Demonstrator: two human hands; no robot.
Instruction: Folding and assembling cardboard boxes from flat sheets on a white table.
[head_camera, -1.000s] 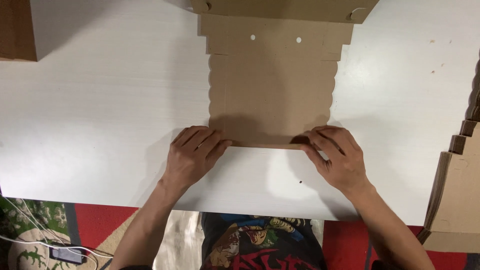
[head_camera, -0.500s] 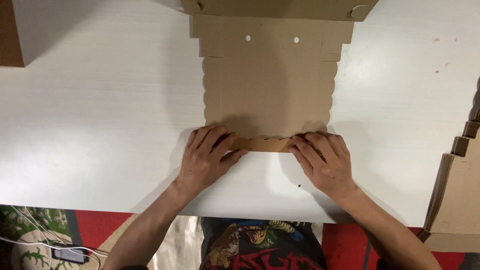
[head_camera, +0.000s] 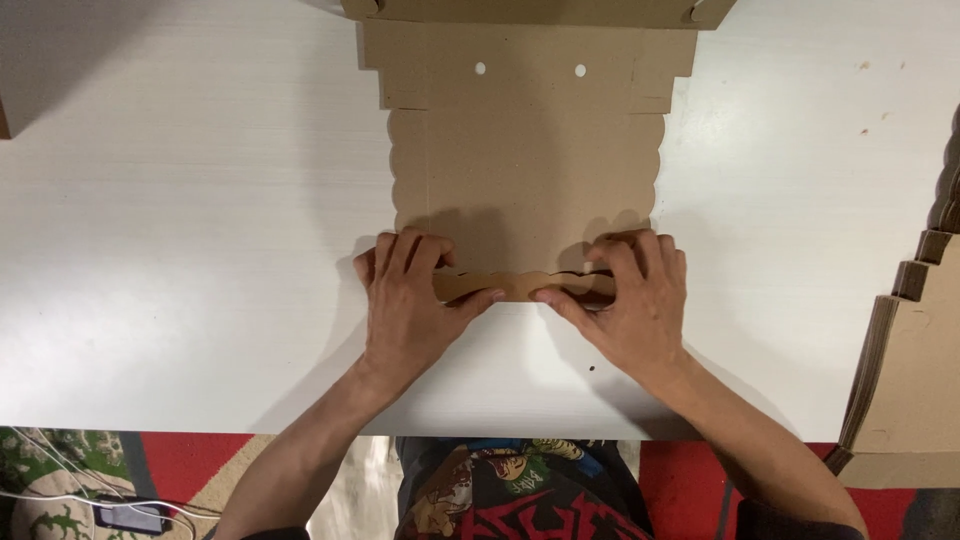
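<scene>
Both of your hands pinch the near flap (head_camera: 520, 285) of the flat cardboard box blank (head_camera: 525, 160), your left hand (head_camera: 410, 305) and right hand (head_camera: 630, 305) each closed on it, thumbs under the raised edge. That blank lies flat on the white table (head_camera: 200, 220), running away from you. Off to your right, a stack of cardboard blanks (head_camera: 905, 380) sits at the table's edge.
</scene>
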